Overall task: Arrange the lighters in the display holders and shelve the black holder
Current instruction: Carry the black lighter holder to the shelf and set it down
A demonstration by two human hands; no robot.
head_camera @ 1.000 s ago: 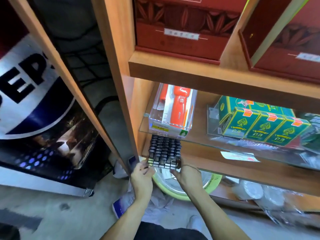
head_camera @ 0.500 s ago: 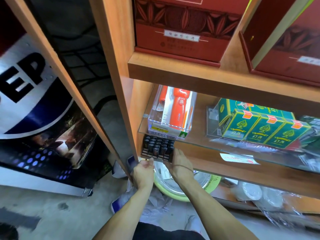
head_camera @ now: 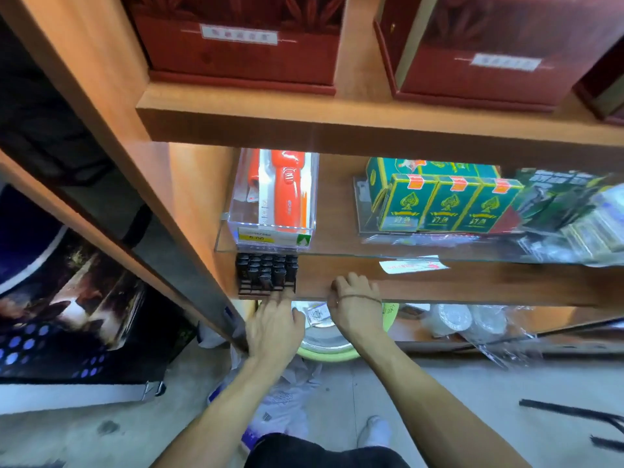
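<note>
Overhead, glass shelf (head_camera: pixel 337 255) just above black holder (head_camera: pixel 266 275), left hand (head_camera: pixel 275 327) flat against it, right hand (head_camera: pixel 356 305) curled over wooden shelf (head_camera: pixel 472 285)

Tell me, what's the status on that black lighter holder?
Left hand open, fingers touching front of black holder. Right hand apart, fingers curled at wooden shelf edge. Holder sits on it, under glass shelf. Nothing blocking.

green boxes (head_camera: pixel 447 206): "釣魚" under a spade sign | yellow price tag (head_camera: pixel 255 237): digits blurred
</note>
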